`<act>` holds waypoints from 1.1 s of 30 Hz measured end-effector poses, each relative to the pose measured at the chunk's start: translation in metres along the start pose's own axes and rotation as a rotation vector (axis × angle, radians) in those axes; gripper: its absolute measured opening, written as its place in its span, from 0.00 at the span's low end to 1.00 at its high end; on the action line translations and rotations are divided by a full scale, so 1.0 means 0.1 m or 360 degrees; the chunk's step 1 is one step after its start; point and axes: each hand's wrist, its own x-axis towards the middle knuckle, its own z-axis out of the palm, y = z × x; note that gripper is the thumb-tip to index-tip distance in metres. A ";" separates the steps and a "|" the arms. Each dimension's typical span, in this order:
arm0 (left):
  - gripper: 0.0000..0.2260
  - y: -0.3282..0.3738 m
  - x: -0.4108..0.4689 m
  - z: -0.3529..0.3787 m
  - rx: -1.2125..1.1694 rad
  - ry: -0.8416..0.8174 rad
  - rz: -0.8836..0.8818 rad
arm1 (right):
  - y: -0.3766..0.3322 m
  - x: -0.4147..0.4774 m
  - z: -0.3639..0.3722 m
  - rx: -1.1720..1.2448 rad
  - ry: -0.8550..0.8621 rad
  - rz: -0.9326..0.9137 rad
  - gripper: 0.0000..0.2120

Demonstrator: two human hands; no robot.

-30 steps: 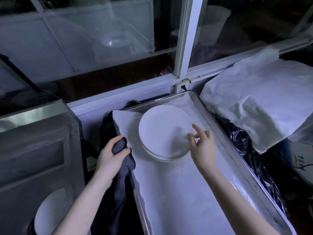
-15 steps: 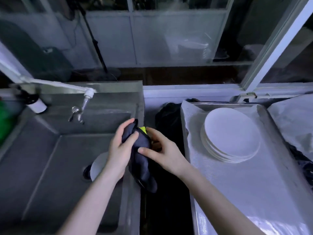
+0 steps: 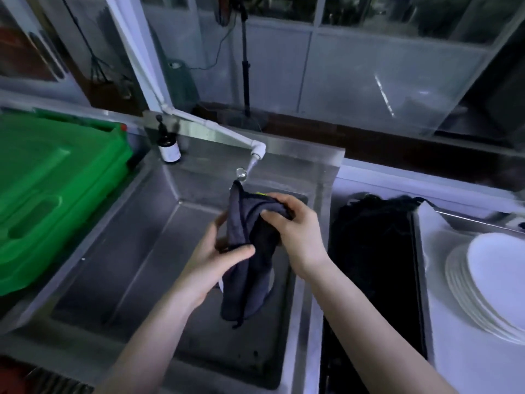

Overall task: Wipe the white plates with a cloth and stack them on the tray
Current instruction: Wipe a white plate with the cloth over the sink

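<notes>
Both my hands hold a dark grey cloth (image 3: 245, 268) over the steel sink (image 3: 119, 251). My left hand (image 3: 218, 257) grips its lower part, with the thumb pressed across the fabric. My right hand (image 3: 295, 231) grips the upper fold. The cloth hangs down between them. A sliver of a white plate (image 3: 272, 280) shows in the sink behind the cloth, mostly hidden. At the right edge a stack of several white plates (image 3: 491, 282) lies on the paper-lined metal tray (image 3: 466, 356).
A white pipe tap (image 3: 257, 155) ends just above the cloth. A small dark bottle (image 3: 168, 145) stands on the sink's back ledge. A green plastic crate (image 3: 48, 191) fills the left. A black bag (image 3: 375, 251) sits between sink and tray.
The view swung left from the tray to the sink. My right hand left the plate stack and took hold of the cloth with my left hand, now over the sink.
</notes>
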 end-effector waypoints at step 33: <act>0.17 -3.09 1.89 -1.41 0.1279 0.0083 -0.0957 | 3.66 0.85 0.23 -0.0828 0.0150 0.1495 0.24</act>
